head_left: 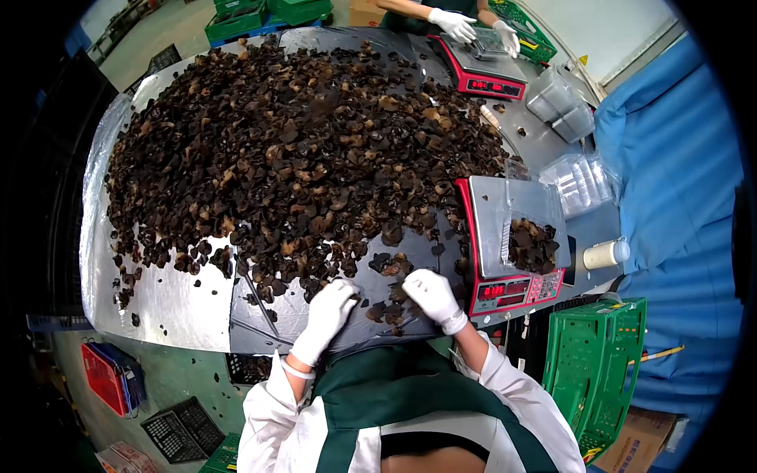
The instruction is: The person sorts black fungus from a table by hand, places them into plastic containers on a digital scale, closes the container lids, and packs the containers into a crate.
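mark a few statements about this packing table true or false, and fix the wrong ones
1. The left hand and right hand both wear white gloves. True.
2. The tub on the near scale is empty. False: dark pieces lie in the tub on the near scale.
3. A co-worker's gloved hands are at the far scale. True.
4. The curtain is red. False: the curtain is blue.
5. The near scale's display is lit. True.
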### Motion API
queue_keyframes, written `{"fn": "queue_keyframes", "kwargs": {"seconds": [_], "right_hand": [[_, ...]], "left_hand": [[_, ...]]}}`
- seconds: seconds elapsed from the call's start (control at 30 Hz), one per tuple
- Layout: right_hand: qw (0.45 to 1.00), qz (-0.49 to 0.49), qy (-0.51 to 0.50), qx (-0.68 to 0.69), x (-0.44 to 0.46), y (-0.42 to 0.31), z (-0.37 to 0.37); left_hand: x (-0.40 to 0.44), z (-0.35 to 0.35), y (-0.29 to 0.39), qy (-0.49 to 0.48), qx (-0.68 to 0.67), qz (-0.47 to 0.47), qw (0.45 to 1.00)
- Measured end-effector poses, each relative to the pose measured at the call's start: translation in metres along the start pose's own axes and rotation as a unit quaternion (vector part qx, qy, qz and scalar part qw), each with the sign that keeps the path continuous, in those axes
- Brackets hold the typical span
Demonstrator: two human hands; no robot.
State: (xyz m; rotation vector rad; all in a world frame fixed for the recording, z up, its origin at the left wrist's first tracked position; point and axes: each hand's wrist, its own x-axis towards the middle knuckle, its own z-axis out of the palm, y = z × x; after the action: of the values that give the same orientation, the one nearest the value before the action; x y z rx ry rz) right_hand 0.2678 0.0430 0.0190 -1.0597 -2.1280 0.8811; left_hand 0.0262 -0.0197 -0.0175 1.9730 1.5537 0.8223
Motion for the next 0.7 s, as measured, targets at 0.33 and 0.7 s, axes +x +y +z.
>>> {"fn": "queue_keyframes", "kwargs": {"seconds": [0.33, 0.7], "right_hand": [[0.991, 0.077, 0.032, -0.101, 0.048, 0.017, 0.011], [0.997, 0.021, 0.061, 0.034, 0.038, 0.041, 0.027]], "left_hand": [[-0.002, -0.048, 0.002, 0.073, -0.445, -0.271, 0.85], [-0.014, 0.007, 0.036, -0.081, 0.032, 0.049, 0.995]]}}
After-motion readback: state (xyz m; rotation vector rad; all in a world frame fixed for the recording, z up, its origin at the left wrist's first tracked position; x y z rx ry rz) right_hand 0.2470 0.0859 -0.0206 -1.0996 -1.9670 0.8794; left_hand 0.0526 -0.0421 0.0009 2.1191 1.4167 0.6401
